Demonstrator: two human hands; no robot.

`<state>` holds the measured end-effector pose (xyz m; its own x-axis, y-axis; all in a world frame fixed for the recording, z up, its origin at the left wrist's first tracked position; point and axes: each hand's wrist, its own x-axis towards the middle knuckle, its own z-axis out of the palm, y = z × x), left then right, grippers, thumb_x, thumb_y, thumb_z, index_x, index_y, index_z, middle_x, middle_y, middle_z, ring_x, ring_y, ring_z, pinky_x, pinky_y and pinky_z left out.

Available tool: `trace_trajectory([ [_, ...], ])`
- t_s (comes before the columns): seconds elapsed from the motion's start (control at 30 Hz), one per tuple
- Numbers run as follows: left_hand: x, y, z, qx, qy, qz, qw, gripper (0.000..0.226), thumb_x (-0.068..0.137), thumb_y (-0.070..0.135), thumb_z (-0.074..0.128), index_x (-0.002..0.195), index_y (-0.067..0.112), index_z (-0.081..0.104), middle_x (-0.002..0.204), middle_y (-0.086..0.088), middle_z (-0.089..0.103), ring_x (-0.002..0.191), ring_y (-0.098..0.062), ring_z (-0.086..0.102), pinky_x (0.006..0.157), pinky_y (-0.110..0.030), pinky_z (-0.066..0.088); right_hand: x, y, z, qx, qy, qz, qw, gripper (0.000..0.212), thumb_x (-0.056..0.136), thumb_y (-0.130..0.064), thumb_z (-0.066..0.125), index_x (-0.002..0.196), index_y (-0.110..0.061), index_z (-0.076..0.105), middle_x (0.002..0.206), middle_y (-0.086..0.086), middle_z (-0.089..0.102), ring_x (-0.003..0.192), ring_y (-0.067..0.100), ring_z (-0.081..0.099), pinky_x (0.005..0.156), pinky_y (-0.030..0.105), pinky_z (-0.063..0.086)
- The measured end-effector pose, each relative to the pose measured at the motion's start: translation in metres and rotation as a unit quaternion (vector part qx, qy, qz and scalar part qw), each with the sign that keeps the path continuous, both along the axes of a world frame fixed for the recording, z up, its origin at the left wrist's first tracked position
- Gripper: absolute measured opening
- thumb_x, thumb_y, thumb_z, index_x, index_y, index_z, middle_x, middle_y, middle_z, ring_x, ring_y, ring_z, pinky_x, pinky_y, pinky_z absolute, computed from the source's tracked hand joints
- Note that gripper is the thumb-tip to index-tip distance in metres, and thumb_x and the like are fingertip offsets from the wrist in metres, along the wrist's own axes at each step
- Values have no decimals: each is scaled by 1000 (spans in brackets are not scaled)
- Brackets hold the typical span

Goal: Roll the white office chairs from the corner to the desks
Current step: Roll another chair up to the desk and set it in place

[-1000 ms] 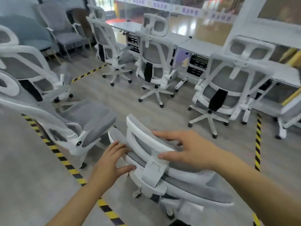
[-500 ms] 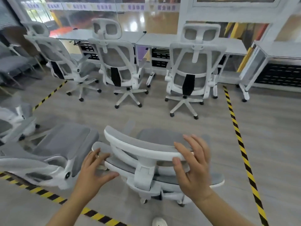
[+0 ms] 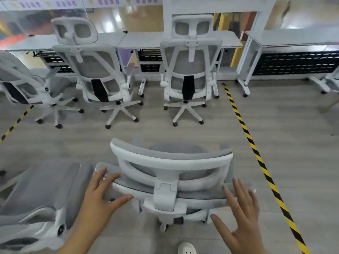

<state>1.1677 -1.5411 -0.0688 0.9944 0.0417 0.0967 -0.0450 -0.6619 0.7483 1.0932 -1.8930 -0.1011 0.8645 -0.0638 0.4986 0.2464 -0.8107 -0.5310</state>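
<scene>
Head view is showing the row of desks point(image 3: 176, 40) running along the glass wall, with three white chairs point(image 3: 189, 70) already sitting at or near them, so the job is looking partly done. Another chair point(image 3: 171, 177) is standing mid-floor just in front of the person, facing the desks, and one more point(image 3: 39, 195) is waiting at lower left (both, I judge, still needing to be rolled over). The left hand point(image 3: 100, 200) is resting spread on the near chair's backrest edge, thumb underneath, not clenching. The right hand point(image 3: 242, 219) is hovering wide open beside the other edge, holding nothing.
</scene>
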Motion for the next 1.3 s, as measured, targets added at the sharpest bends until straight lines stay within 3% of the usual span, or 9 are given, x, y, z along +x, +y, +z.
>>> trace_trajectory([
  [0.07,18,5,-1,21,15,-25,999,56,52,53,81,104,53,59,145,13,37,144,-12,19,112,-33,29,-5,5,-11,-52,11,-38,998,58,91,-59,49,141,-29,48,154,2,40,146,32,30,110,66,24],
  [0.13,32,8,-4,36,29,-39,998,57,49,68,73,102,56,57,144,17,37,145,-11,13,114,-47,25,1,14,-10,-58,29,-82,994,55,90,-58,49,138,-30,52,151,1,44,147,32,26,111,66,22],
  [0.37,82,-4,-14,162,-12,-67,984,74,55,95,43,111,48,57,139,10,45,139,-27,26,109,-49,29,37,9,-3,-15,78,-121,989,59,89,-68,43,135,-33,54,150,-5,44,152,24,10,119,58,9],
  [0.53,113,-25,-31,177,-43,-79,980,70,66,90,44,112,40,61,131,1,51,131,-35,38,112,-50,25,80,-25,6,12,109,-97,989,54,83,-68,51,132,-45,51,151,-12,41,151,15,9,117,62,15],
  [0.67,134,-31,-43,157,-42,-113,980,59,81,79,35,123,44,54,139,4,46,131,-30,40,108,-40,30,108,-48,5,-12,125,-111,986,60,81,-79,41,132,-48,49,151,-16,36,151,11,9,118,57,16],
  [0.9,178,-49,-38,112,-3,-83,990,44,87,69,45,125,47,51,142,18,44,141,-20,27,116,-35,20,156,-57,-9,-18,110,-181,977,61,84,-66,46,136,-35,54,149,-7,46,151,22,14,116,58,16],
  [1.03,177,-65,-20,61,23,-66,996,39,86,53,56,124,47,53,148,19,37,147,-16,10,113,-46,29,166,-62,-12,-45,113,-181,976,55,88,-62,43,132,-32,54,147,-5,48,150,25,15,113,61,20],
  [1.17,184,-74,-12,39,30,-38,998,36,83,45,66,118,49,59,144,26,40,146,-10,14,108,-46,35,179,-72,-16,-36,80,-161,983,55,87,-58,47,130,-24,58,144,2,51,150,30,16,114,61,22],
  [1.3,188,-87,-10,82,33,-18,996,36,81,43,68,115,51,59,138,32,41,144,-6,20,100,-46,42,192,-81,-20,3,38,-135,990,53,87,-52,53,128,-18,60,139,6,54,149,32,17,114,57,26],
])
